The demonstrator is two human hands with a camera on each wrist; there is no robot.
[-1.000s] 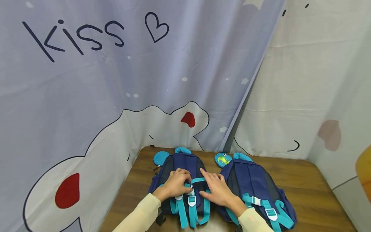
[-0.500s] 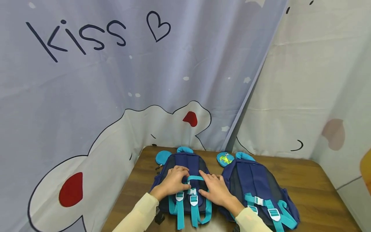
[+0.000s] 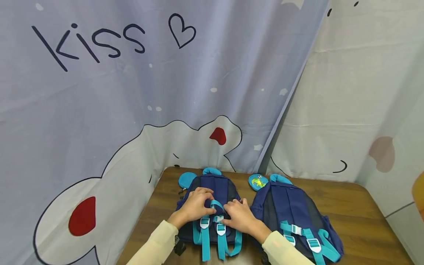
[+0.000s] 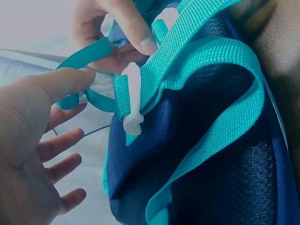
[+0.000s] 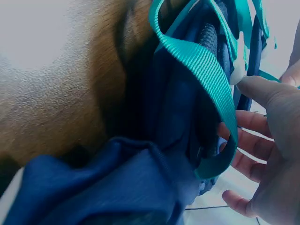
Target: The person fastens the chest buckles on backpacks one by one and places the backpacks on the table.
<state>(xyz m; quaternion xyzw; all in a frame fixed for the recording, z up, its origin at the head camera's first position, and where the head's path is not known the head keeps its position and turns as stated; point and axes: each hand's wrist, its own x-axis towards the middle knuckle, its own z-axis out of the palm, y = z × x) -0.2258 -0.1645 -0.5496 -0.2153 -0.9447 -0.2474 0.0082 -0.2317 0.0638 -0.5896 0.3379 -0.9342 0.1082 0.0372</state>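
Observation:
A navy backpack (image 3: 213, 183) with teal straps lies back-panel up in front of me. My left hand (image 3: 197, 206) pinches its teal chest strap (image 4: 86, 54) between thumb and index finger, with the other fingers spread. The strap arches up in a loop between the two hands. On the other side, my right hand (image 3: 241, 215) has its fingers curled on the chest strap's far end, its thumb beside a white buckle (image 3: 218, 218). White strap adjusters (image 4: 133, 89) sit on the shoulder straps just below. The fingers partly hide the chest strap's ends.
A second navy backpack (image 3: 291, 200) with teal straps lies close to the right. Round blue pouches, one plain (image 3: 187, 180) and one with a green cartoon figure (image 3: 257, 182), lie behind them on the wooden table (image 3: 356, 206). A printed curtain (image 3: 99, 92) hangs behind the table.
The right hand's fingers have gone from straight to curled and moved left onto the chest strap. The strap's loop has tilted and narrowed between the hands. The left hand keeps its hold.

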